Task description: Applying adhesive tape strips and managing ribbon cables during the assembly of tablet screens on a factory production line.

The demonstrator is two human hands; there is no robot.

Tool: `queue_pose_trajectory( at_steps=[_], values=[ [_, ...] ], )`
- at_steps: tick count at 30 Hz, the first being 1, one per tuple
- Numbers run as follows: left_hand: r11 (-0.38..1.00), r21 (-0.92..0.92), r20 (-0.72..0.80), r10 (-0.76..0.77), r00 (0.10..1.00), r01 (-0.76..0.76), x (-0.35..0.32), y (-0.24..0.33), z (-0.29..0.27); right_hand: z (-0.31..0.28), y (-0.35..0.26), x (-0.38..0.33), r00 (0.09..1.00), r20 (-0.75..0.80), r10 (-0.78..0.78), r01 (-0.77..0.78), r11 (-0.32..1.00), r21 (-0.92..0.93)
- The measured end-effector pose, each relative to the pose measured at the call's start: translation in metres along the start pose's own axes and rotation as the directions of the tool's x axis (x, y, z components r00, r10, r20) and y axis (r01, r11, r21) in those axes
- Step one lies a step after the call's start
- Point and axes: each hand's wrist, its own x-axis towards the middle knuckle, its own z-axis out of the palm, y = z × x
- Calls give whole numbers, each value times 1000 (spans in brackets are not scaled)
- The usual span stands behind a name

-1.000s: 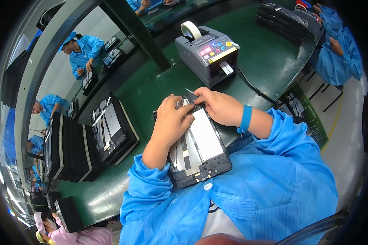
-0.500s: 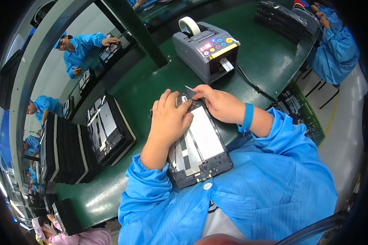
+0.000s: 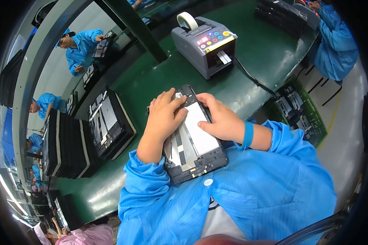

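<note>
An opened tablet (image 3: 203,141), its white battery and dark circuit parts showing, lies tilted in front of my chest. My left hand (image 3: 163,120) rests over its upper left part, with the thumb on the inner face and the fingers reaching to the upper edge. Along the right edge, my right hand (image 3: 221,120) grips the tablet, its thumb on the battery; the fingers underneath are partly hidden. Beyond both hands stands a grey automatic tape dispenser (image 3: 202,49) with a tape roll (image 3: 187,20) on top and a short strip at its mouth.
Left on the green table (image 3: 104,190) are a black tray stack (image 3: 65,145) and more opened tablets (image 3: 106,120). A metal post (image 3: 141,32) rises behind. A green crate (image 3: 315,128) with parts is at right. Several co-workers (image 3: 84,47) sit around.
My right hand has let go of its pinch at the tablet's upper end and moved down the right edge. The thin light strip there is no longer visible. The tablet has shifted slightly left.
</note>
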Motion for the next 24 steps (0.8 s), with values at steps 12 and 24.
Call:
queue_pose_trajectory(
  at_steps=[12, 24],
  values=[
    [997, -34, 0, -65, 998, 65, -26, -6, -14, -21, -4, 91, 898, 361, -251, 335, 922, -192],
    [978, -120, 44, -164, 985, 169, -21, -10, -15, -3, -17, 138, 675, 737, 42, 383, 833, -398]
  ],
)
